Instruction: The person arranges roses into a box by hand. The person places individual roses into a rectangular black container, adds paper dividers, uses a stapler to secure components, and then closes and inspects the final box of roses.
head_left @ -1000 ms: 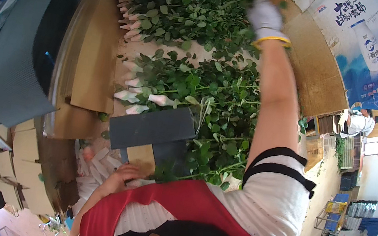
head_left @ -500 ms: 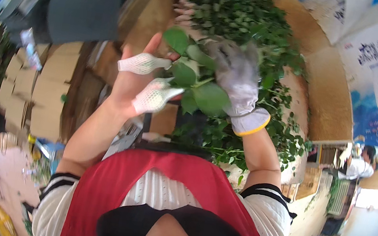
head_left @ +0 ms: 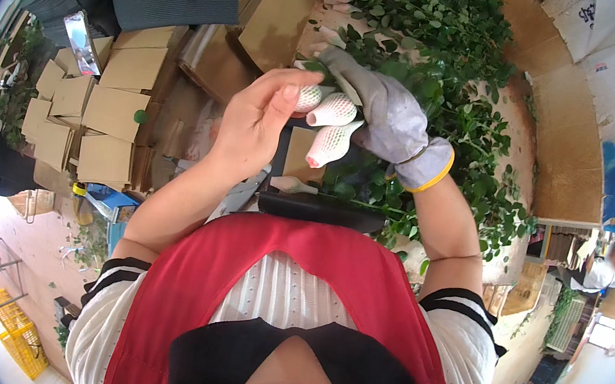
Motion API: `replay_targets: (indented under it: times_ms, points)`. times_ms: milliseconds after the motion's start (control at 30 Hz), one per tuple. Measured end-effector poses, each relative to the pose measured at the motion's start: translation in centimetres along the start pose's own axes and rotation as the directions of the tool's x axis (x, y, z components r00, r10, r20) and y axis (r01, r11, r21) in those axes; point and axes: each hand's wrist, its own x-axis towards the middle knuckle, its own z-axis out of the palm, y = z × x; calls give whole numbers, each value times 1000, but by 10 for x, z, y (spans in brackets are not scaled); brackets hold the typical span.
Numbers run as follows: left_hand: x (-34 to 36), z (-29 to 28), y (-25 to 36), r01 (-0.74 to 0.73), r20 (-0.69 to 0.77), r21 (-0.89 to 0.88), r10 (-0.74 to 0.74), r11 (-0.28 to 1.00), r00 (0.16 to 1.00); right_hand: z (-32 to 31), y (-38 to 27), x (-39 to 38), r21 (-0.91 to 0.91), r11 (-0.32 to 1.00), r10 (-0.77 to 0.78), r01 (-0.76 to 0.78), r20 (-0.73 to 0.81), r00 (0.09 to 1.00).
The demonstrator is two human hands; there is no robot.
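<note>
My bare left hand (head_left: 255, 117) is closed, thumb and fingertips at a rose bud (head_left: 308, 98) in a white foam net. Right beside it, two more netted buds (head_left: 333, 110) point down toward me. My right hand (head_left: 394, 117), in a grey glove with a yellow cuff edge, is curled round the stems of these roses, which its fingers mostly hide. Another netted rose (head_left: 293, 184) lies near my apron, its bud to the left.
A heap of leafy green stems (head_left: 436, 20) spreads along the right of the bench, several netted buds at its far left end. Flattened cardboard (head_left: 127, 70) is stacked at left. A cardboard wall (head_left: 570, 136) stands at right. Two people are farther off, one at each side.
The netted buds have swung to the right, from my left palm to between the hands, and now point toward me. My left fingers, spread before, have closed. The leaves between the hands have moved away.
</note>
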Motion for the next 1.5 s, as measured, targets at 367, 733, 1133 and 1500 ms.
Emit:
replay_targets:
  times_ms: [367,733,1133,1500]
  points:
    - [-32,-61,9,-464,451,834,114,299,885,-6,31,-15,-93,996,-11,15,36,999]
    - [-15,1,22,-113,355,232,24,966,934,-1,24,-17,-25,999,-43,45,64,997]
    - [-2,-8,14,-68,264,567,-102,821,959,17,41,3,-100,993,-77,66,-107,991]
    - [-40,-50,54,-426,617,213,217,879,757,-12,58,-7,27,998,-57,59,-83,995]
